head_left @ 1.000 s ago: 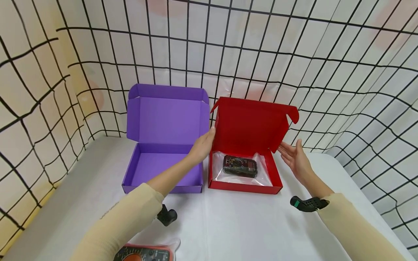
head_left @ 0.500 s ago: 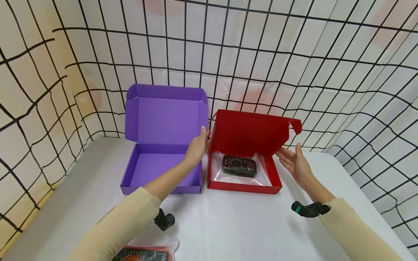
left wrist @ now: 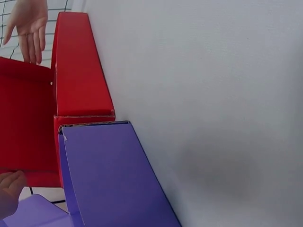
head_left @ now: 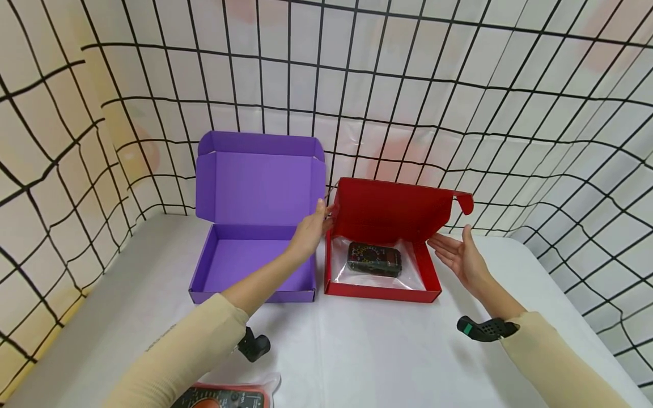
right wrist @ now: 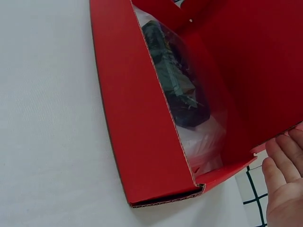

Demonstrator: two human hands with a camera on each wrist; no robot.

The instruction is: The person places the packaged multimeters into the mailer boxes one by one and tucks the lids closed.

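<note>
A red cardboard box (head_left: 380,292) stands right of centre in the head view, its lid (head_left: 393,208) partly raised and leaning forward over the inside. Within lies a dark multimeter (head_left: 374,259) in a clear plastic bag (right wrist: 203,142). My left hand (head_left: 308,231) is at the left side of the lid, fingertips against its side flap in the left wrist view. On the opposite side, my right hand (head_left: 466,262) has its palm turned inward and straight fingers touching the lid's right edge. Neither hand grips anything.
A purple box (head_left: 260,190) with its lid upright stands directly left of the red one. Another multimeter (head_left: 232,398), red-edged and bagged, lies at the near edge, partly hidden by the left sleeve (head_left: 189,351). Black wire mesh (head_left: 377,73) borders the white table (head_left: 377,351).
The red lid has tipped forward and lower, mostly during the first half second. My left hand has shifted slightly left and down; the right hand stays by the lid. The multimeters have not moved.
</note>
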